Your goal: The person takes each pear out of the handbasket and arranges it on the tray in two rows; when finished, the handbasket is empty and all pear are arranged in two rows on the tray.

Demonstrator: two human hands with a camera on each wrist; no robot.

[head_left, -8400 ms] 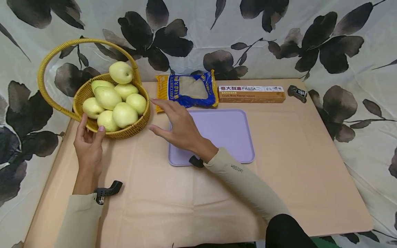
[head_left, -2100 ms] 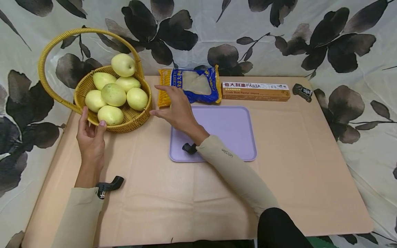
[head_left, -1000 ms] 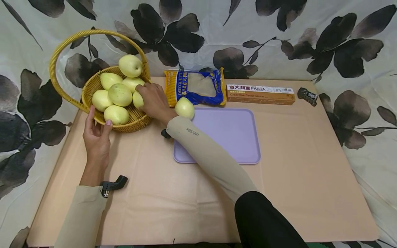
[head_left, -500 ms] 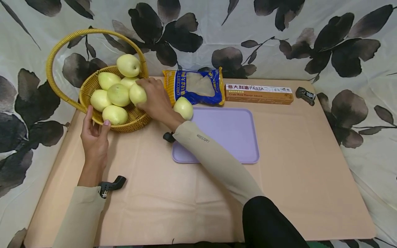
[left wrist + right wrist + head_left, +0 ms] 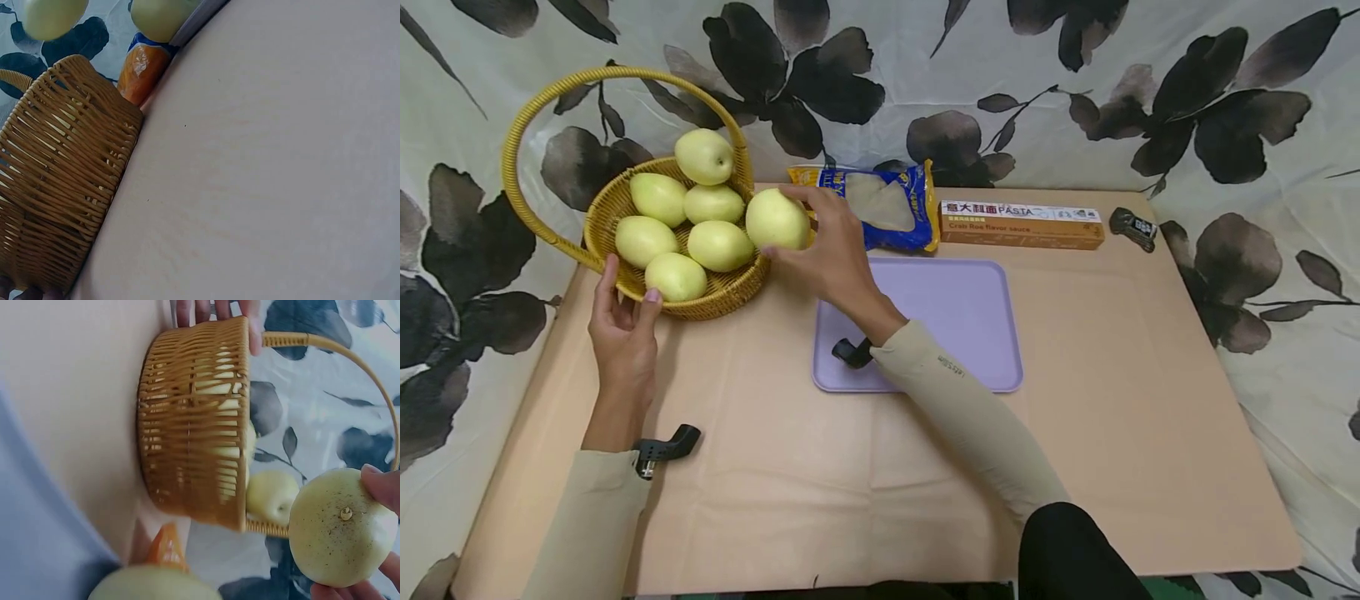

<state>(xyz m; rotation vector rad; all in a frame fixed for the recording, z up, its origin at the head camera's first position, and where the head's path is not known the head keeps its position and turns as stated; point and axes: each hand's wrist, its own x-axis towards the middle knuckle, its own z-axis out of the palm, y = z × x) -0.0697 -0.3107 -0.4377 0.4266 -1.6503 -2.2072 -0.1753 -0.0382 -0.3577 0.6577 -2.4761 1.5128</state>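
Note:
A round, pale yellow-green pear (image 5: 777, 219) is held by my right hand (image 5: 835, 254) at the basket's right rim. In the right wrist view, its brown-speckled end faces the camera between thumb and fingers. The yellow wicker basket (image 5: 722, 300) holds several similar pears (image 5: 675, 277), one perched high at the back. My left hand (image 5: 625, 342) grips the basket's front-left side; its fingers (image 5: 203, 311) press against the wicker in the right wrist view. Another pear (image 5: 153, 587), low in the right wrist view, lies by the purple tray (image 5: 940, 325); my right hand hides it from the head camera.
Along the table's back edge lie a blue-and-yellow bag of pasta (image 5: 887, 204), a brown pasta box (image 5: 1021, 225) and a small black packet (image 5: 1133, 229). The basket's tall handle (image 5: 512, 158) arches over its left and back. Floral cloth (image 5: 955, 50) hangs behind.
My right hand has come out of the basket rightward and up with a pear. One pear inside has shifted toward the right. My left hand stays on the basket.

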